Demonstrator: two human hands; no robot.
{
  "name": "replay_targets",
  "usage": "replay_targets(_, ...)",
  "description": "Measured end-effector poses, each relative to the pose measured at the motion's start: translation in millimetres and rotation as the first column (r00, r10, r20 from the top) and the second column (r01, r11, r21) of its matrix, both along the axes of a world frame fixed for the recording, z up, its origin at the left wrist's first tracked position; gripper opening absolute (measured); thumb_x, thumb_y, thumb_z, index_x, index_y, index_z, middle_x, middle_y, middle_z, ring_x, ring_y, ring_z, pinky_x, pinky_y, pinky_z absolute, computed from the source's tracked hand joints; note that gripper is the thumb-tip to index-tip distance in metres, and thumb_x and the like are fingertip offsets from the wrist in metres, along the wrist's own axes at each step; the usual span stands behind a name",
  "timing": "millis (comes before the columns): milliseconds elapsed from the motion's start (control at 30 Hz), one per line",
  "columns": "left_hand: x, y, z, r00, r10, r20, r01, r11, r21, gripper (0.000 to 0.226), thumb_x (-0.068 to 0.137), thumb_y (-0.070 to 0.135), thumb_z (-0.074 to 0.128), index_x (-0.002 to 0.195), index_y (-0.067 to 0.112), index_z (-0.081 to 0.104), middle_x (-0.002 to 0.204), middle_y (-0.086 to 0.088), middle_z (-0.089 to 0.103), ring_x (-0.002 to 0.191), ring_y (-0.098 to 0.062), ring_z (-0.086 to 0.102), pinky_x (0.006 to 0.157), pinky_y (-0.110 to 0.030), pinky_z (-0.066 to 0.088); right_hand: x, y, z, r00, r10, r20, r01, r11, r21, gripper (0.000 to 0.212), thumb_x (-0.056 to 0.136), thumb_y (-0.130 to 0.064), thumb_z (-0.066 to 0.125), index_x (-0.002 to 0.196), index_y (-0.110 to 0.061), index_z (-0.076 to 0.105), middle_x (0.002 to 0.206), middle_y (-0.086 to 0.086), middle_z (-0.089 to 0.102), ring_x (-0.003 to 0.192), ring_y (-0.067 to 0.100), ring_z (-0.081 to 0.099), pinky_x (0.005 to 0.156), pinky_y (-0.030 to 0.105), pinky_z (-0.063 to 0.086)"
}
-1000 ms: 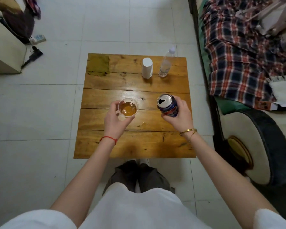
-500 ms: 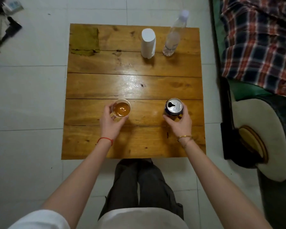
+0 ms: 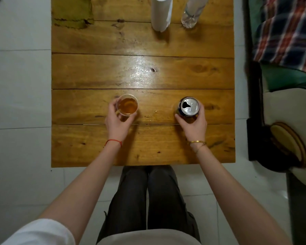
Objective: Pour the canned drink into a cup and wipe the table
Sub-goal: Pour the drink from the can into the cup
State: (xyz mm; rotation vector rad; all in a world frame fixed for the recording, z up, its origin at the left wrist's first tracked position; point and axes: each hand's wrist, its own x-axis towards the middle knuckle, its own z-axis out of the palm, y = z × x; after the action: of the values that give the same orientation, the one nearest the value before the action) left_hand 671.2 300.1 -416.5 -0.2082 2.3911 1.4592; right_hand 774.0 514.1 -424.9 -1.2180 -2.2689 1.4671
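Observation:
A clear cup (image 3: 127, 105) holding amber drink stands on the wooden table (image 3: 141, 73), with my left hand (image 3: 117, 123) wrapped around its near side. An opened dark blue can (image 3: 189, 106) stands upright to the right, and my right hand (image 3: 193, 125) grips it from the near side. A few small wet spots (image 3: 156, 112) glint on the wood between cup and can. An olive-green cloth (image 3: 72, 12) lies at the table's far left corner.
A white cylinder (image 3: 162, 13) and a clear plastic bottle (image 3: 193, 14) stand at the table's far edge. A sofa with a plaid blanket (image 3: 288, 38) runs along the right side. White tiled floor (image 3: 19, 85) lies to the left. My knees (image 3: 147, 191) are below the near edge.
The can, tilted and raised a second ago, has come down upright onto the table. The cup has been lowered to the tabletop too. My head has moved closer over the table.

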Motion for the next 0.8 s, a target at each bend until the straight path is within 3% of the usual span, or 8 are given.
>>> replay_targets(100,2,2,-4,1.0,0.007,0.01,-0.007,1.0,-0.007,0.071,0.075,0.014,0.083,0.135,0.016,0.045,0.131,0.003,0.048,0.121,-0.01,0.049,0.09,-0.01,0.049,3,-1,-4,1.0,0.006,-0.018,-0.005,1.0,0.001,0.073,0.067,-0.032,0.085,0.129,-0.026,0.047,0.128,-0.004,0.058,0.12,0.011,0.053,0.106,0.034,0.043)
replay_targets(267,7,-1,-13,1.0,0.008,-0.004,-0.008,1.0,-0.001,0.072,0.074,0.013,0.084,0.134,0.016,0.045,0.135,-0.002,0.049,0.123,-0.011,0.049,0.091,-0.008,0.048,4,2,-8,1.0,0.01,-0.009,-0.01,1.0,0.0,0.073,0.067,-0.032,0.085,0.129,-0.024,0.048,0.128,-0.005,0.058,0.119,0.01,0.053,0.105,0.034,0.043)
replay_targets(400,9,-2,-18,1.0,0.015,-0.02,-0.015,1.0,0.025,0.072,0.073,0.011,0.084,0.134,0.014,0.046,0.131,0.001,0.051,0.121,-0.009,0.051,0.092,-0.01,0.048,5,2,-10,0.999,0.026,-0.02,-0.026,1.0,0.005,0.073,0.067,-0.031,0.085,0.129,-0.024,0.048,0.128,-0.005,0.058,0.119,0.01,0.053,0.105,0.035,0.043)
replay_targets(600,13,-3,-21,0.999,0.032,0.021,-0.033,0.999,0.029,0.085,0.072,0.009,0.084,0.142,0.017,0.037,0.142,-0.003,0.046,0.128,-0.009,0.046,0.1,-0.017,0.047,7,1,-11,1.0,0.016,-0.016,-0.016,0.999,-0.032,0.076,0.068,-0.032,0.085,0.132,-0.022,0.045,0.129,-0.004,0.058,0.121,0.01,0.052,0.107,0.037,0.042)
replay_targets(700,28,1,-18,0.978,0.178,0.11,-0.183,0.983,0.034,0.083,0.074,0.004,0.082,0.142,0.013,0.035,0.137,-0.005,0.048,0.125,-0.013,0.05,0.105,-0.025,0.045,9,2,-9,1.0,0.023,-0.016,-0.024,0.998,-0.053,0.081,0.068,-0.032,0.085,0.136,-0.02,0.043,0.133,-0.003,0.056,0.124,0.011,0.051,0.108,0.037,0.041)
replay_targets(800,54,17,-9,0.928,0.33,0.174,-0.327,0.944,-0.044,0.057,0.079,0.007,0.078,0.125,0.01,0.045,0.122,-0.006,0.057,0.113,-0.019,0.059,0.099,-0.032,0.052,13,4,-6,0.999,0.039,-0.014,-0.04,0.998,-0.049,0.082,0.067,-0.034,0.084,0.137,-0.023,0.042,0.135,-0.005,0.053,0.125,0.009,0.049,0.106,0.036,0.043)
